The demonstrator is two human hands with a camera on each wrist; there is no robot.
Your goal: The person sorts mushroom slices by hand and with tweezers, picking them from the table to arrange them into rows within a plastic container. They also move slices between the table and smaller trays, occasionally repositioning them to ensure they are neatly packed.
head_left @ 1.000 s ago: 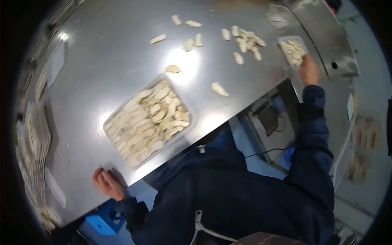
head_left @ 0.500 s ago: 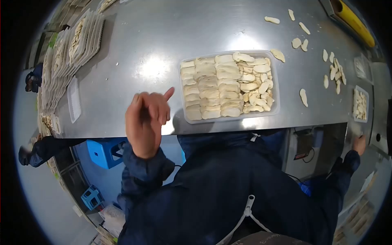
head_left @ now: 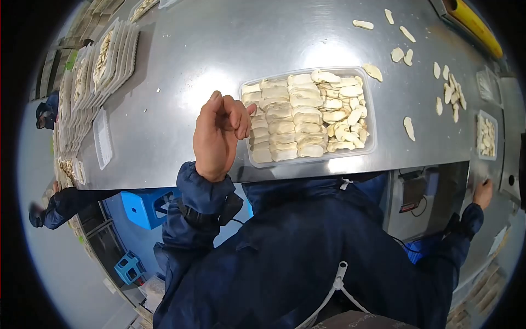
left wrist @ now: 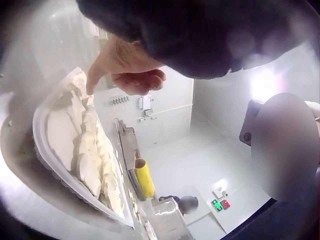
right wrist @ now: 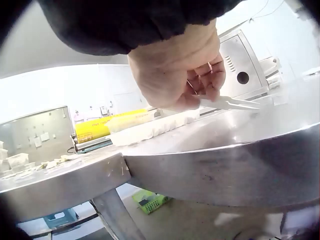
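Observation:
A clear plastic tray of pale mushroom slices sits on the steel table, laid in rows at left and looser at right. My left hand is raised by the tray's left edge, holding nothing, its fingers loosely curled. In the left wrist view one finger points down toward the tray. At far right my right hand is just below a small tray of slices. In the right wrist view its fingers pinch a slim white tool with two pointed prongs, like tweezers.
Loose slices lie scattered at right on the steel table. Stacked white trays stand at left, beside one separate white tray. A yellow roll is at back right. Another person stands at far left.
My left hand has risen from the table's near edge to the big tray's left side. My right hand has drawn back from the small tray. The head view has turned.

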